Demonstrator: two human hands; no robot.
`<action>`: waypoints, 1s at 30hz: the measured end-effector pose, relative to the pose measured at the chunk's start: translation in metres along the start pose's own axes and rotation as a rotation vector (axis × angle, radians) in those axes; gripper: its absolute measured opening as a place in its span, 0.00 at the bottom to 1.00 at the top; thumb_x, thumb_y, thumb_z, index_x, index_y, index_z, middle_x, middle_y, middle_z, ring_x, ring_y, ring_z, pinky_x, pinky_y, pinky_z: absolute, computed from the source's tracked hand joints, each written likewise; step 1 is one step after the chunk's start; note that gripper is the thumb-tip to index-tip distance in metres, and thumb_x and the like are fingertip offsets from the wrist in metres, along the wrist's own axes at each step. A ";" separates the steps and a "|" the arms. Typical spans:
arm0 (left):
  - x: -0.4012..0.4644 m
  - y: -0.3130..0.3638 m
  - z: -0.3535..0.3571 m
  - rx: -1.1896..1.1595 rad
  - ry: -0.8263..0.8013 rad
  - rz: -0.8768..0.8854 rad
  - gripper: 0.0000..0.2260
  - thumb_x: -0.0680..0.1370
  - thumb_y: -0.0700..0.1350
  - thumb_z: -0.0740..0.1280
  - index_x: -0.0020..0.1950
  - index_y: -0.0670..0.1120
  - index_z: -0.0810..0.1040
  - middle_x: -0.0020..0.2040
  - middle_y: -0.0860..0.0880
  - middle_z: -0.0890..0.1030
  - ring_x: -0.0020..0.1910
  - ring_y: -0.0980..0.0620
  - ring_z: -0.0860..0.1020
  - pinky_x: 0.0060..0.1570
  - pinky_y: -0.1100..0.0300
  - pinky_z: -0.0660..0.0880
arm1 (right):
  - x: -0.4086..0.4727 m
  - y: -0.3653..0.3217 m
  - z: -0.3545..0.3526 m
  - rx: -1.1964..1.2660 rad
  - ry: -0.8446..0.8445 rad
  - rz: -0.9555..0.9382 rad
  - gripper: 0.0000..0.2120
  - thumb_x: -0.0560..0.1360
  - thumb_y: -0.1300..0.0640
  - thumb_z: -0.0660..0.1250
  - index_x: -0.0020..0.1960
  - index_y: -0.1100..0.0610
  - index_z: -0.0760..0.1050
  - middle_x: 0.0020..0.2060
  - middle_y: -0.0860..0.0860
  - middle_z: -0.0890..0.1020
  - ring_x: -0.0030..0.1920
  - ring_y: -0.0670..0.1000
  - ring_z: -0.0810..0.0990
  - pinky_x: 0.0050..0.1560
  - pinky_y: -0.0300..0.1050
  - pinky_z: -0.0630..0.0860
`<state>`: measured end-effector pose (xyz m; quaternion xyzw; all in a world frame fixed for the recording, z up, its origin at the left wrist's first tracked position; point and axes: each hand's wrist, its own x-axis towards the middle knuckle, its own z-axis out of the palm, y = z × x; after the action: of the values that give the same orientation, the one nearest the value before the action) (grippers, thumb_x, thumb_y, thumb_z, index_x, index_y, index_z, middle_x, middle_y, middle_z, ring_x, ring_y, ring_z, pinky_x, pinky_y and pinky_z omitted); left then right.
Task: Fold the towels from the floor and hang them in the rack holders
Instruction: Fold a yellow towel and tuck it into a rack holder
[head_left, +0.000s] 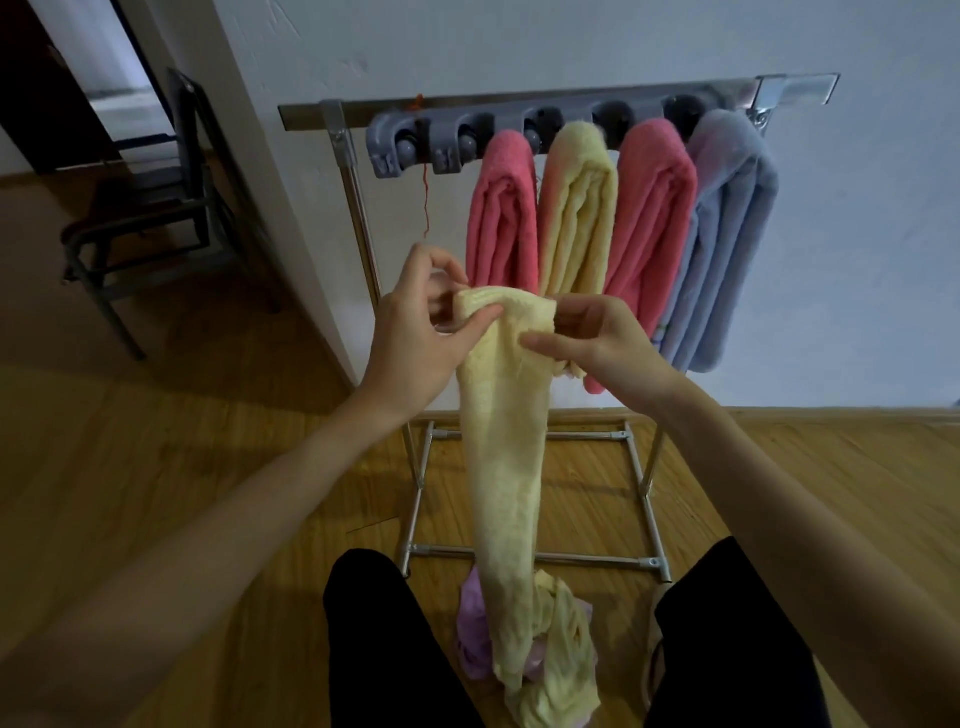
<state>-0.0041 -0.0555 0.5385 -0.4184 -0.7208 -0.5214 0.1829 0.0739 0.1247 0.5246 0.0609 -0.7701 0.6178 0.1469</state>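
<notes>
A long pale yellow towel (501, 467) hangs from both my hands down to the floor. My left hand (415, 332) pinches its top left corner and my right hand (597, 338) pinches the top right edge. Its lower end lies bunched on the floor over a purple towel (474, 618) between my legs. Behind, a grey holder strip (405, 140) on a metal rack (358, 208) carries several folded towels: pink (501, 208), yellow (576, 208), pink (652, 208) and blue-grey (727, 234). The two left holders are free.
The rack's metal base frame (535, 556) rests on the wooden floor just ahead of my knees. A dark chair (156, 208) stands at the left beside a white wall corner (270, 182). A doorway opens at the far left.
</notes>
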 end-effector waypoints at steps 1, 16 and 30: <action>-0.001 -0.002 -0.001 -0.005 0.018 -0.007 0.16 0.73 0.43 0.74 0.52 0.43 0.68 0.43 0.54 0.80 0.43 0.58 0.82 0.40 0.66 0.78 | 0.001 0.000 0.002 -0.021 -0.019 0.010 0.05 0.75 0.63 0.68 0.48 0.65 0.79 0.30 0.46 0.81 0.28 0.40 0.77 0.26 0.28 0.69; -0.132 -0.121 0.020 -0.296 -0.359 -0.935 0.17 0.57 0.50 0.79 0.44 0.53 0.82 0.40 0.59 0.85 0.42 0.62 0.82 0.37 0.71 0.76 | 0.015 0.007 0.044 0.179 0.011 0.118 0.06 0.80 0.63 0.60 0.52 0.63 0.75 0.26 0.42 0.77 0.25 0.41 0.75 0.25 0.35 0.71; -0.096 -0.127 0.052 -0.441 -0.313 -0.920 0.04 0.75 0.43 0.70 0.48 0.49 0.83 0.43 0.53 0.85 0.49 0.50 0.81 0.47 0.59 0.78 | -0.020 0.076 -0.013 0.457 1.017 0.555 0.03 0.74 0.65 0.61 0.48 0.62 0.71 0.40 0.55 0.77 0.40 0.53 0.78 0.36 0.45 0.77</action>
<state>-0.0400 -0.0611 0.3751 -0.1604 -0.7217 -0.6183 -0.2669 0.0742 0.1529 0.4496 -0.4134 -0.4393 0.7338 0.3126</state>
